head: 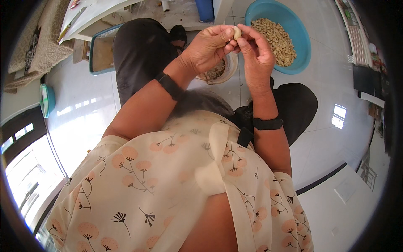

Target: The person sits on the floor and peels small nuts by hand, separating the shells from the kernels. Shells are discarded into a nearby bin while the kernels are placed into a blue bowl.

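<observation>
Between the fingertips of both hands is a small pale, curved piece [237,32], perhaps a nut kernel or a clove; its kind is not certain. My left hand [206,44] pinches it from the left, and my right hand [258,58] holds it from the right. Behind the right hand stands a blue plastic basin [303,41] with many pale tan pieces [277,42] in it. Below the hands, partly hidden by them, a whitish round bucket [233,67] contains dark and light bits [217,71] that look like peelings or shells.
A white table [94,15] with a knife-like tool [71,24] on it is at the upper left. Under its edge sits a blue-rimmed rectangular tub [91,56]. A blue container [205,10] stands at the top. My knees flank the bucket on the tiled floor.
</observation>
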Motion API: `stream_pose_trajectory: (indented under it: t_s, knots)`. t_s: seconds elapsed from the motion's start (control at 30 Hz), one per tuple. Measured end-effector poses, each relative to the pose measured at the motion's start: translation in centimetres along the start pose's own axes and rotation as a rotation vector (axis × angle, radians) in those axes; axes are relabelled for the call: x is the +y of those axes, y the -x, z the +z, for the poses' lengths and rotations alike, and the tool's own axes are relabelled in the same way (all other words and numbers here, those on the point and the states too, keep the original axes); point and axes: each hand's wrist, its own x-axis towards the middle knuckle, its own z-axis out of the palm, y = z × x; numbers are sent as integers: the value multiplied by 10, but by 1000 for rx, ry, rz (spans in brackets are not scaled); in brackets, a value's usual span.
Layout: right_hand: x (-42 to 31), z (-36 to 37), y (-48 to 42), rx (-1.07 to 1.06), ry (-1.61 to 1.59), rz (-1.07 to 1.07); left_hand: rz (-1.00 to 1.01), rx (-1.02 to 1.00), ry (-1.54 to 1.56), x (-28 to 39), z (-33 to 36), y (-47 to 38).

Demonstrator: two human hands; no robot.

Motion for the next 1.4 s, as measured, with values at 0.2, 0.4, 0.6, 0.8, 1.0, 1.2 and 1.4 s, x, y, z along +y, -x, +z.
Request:
stream_pose_trajectory:
  t_s: [0.2, 0.4, 0.6, 0.8, 1.0, 1.2, 1.4]
  knots:
    - [1, -1, 1, 51, -40, 69, 2, 30, -85, -3, -3, 1]
    - [15, -9, -3, 116, 12, 89, -64, 39, -152, -8, -8, -1]
    - [30, -20, -2, 214, 38, 218, -152, 102, -245, -8, -2, -2]
    - [38, -23, 5, 282, -112, 302, -180, 308, -53, -10, -2, -6]
    - [51, -19, 11, 96, 234, 217, -162, 219, -138, -23, -26, -5]
    - [64, -18, 13, 76, 392, 153, -129, 343, -177, -34, -38, -8]
    - [68, -29, 21, 175, -67, 655, -208, 400, -198, -33, -43, -8]
